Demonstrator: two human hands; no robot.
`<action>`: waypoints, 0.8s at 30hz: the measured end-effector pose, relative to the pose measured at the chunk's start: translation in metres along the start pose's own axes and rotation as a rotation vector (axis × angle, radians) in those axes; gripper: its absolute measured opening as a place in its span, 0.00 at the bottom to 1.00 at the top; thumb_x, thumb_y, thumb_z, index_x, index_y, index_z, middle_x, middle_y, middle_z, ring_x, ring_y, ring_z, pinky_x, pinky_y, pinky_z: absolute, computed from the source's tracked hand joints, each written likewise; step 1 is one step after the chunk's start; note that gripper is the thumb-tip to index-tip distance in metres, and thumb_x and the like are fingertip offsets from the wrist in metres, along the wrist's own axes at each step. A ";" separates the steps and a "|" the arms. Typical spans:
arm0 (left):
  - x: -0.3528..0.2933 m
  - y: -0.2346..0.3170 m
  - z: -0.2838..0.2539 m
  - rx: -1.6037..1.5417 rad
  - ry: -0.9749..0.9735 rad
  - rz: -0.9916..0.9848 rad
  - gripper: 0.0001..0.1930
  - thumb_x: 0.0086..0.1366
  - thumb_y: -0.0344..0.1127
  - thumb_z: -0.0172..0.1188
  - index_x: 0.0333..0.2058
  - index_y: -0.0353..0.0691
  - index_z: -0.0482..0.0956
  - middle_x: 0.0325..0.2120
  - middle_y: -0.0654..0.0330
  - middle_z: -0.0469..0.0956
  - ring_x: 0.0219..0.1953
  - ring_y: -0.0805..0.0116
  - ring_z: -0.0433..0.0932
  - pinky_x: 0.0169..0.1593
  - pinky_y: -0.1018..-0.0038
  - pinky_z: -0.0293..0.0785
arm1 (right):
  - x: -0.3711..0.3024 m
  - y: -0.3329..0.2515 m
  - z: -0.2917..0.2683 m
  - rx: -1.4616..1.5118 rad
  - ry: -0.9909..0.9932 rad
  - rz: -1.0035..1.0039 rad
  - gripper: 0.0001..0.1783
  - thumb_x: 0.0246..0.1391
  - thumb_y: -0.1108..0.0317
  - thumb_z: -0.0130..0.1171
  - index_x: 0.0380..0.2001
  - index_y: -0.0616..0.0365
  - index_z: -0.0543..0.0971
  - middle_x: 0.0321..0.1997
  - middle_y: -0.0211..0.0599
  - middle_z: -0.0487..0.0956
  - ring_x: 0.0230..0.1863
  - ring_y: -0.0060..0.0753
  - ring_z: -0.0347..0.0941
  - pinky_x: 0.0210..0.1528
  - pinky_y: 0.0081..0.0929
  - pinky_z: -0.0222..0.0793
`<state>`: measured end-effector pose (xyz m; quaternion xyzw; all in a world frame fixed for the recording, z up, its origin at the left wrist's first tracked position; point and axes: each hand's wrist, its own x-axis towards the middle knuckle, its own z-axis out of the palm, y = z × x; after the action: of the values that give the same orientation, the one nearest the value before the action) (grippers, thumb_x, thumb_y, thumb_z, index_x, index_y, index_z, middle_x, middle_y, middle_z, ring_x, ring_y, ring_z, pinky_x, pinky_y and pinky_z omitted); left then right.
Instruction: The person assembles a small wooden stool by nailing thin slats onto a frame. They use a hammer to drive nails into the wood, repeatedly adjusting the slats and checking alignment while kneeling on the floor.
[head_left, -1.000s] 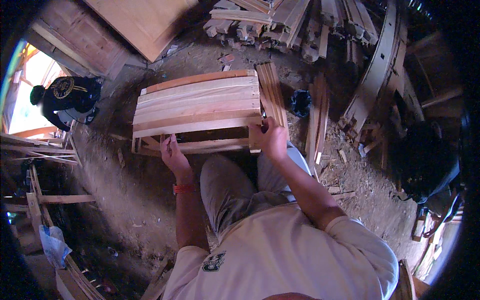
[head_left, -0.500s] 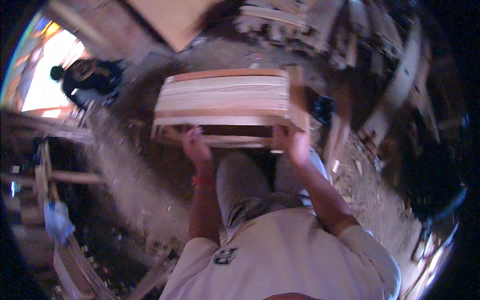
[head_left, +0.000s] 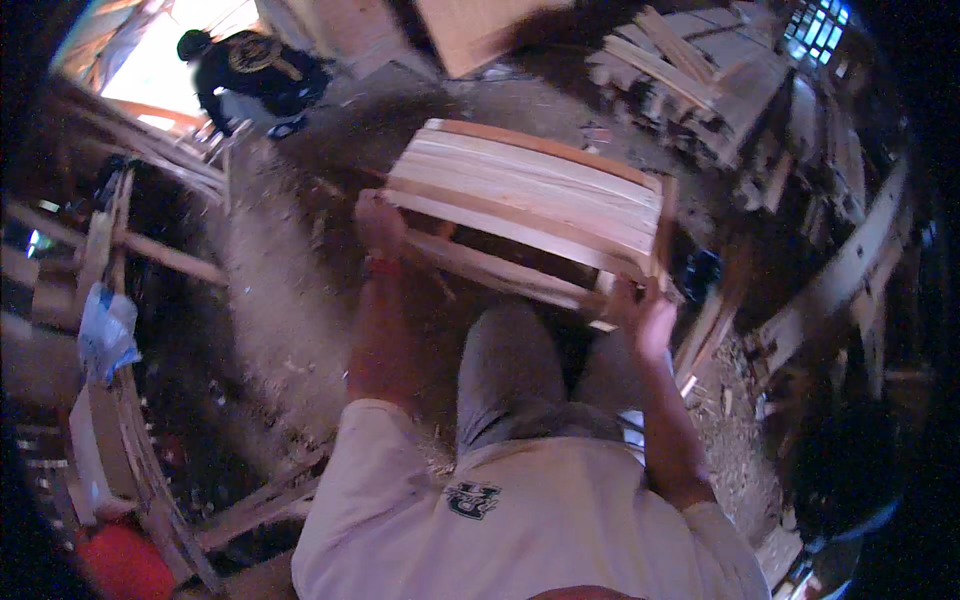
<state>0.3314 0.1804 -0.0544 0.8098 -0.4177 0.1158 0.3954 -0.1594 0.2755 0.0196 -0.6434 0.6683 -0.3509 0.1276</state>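
A small bench-like wooden piece (head_left: 530,185) with a top of pale slats is held out in front of my knees. Its right end sits nearer to me than its left. Below the top, a lower rail (head_left: 500,272) runs along the near side, with a dark gap between them. My left hand (head_left: 381,226) is closed around the near left corner. At the near right corner my right hand (head_left: 645,315) grips the frame, fingers bent over the edge. The underside and far side are hidden.
A person in dark clothing (head_left: 255,75) crouches at the far left beside a bright opening. Stacked boards (head_left: 690,85) lie at the far right. A wooden frame with a plastic bag (head_left: 107,330) stands on the left, above a red object (head_left: 125,562).
The wooden piece has tilted, its right end coming nearer to me. My left hand has shifted from under the near edge to the left corner. The whole view has turned.
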 end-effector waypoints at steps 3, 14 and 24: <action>0.003 0.025 0.014 -0.132 -0.173 -0.126 0.08 0.63 0.33 0.58 0.35 0.35 0.81 0.34 0.50 0.83 0.37 0.47 0.83 0.41 0.54 0.79 | -0.001 0.026 0.011 -0.004 0.015 0.038 0.21 0.59 0.51 0.65 0.37 0.62 0.82 0.28 0.56 0.83 0.31 0.58 0.84 0.34 0.47 0.79; 0.024 0.016 0.017 0.225 -0.203 0.022 0.14 0.69 0.38 0.58 0.44 0.31 0.81 0.41 0.41 0.83 0.46 0.42 0.83 0.49 0.54 0.78 | -0.002 0.025 0.010 -0.077 0.025 0.099 0.20 0.59 0.49 0.66 0.35 0.57 0.82 0.25 0.51 0.83 0.28 0.55 0.83 0.31 0.47 0.78; 0.024 0.036 -0.006 0.070 -0.249 -0.055 0.15 0.69 0.37 0.58 0.45 0.30 0.82 0.42 0.41 0.84 0.45 0.41 0.83 0.49 0.53 0.78 | 0.001 0.026 0.011 0.037 0.032 0.013 0.14 0.59 0.54 0.67 0.41 0.51 0.84 0.28 0.50 0.84 0.29 0.55 0.83 0.31 0.47 0.79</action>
<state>0.3191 0.1587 -0.0182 0.8425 -0.4367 0.0181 0.3150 -0.1728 0.2697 -0.0045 -0.6310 0.6677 -0.3726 0.1311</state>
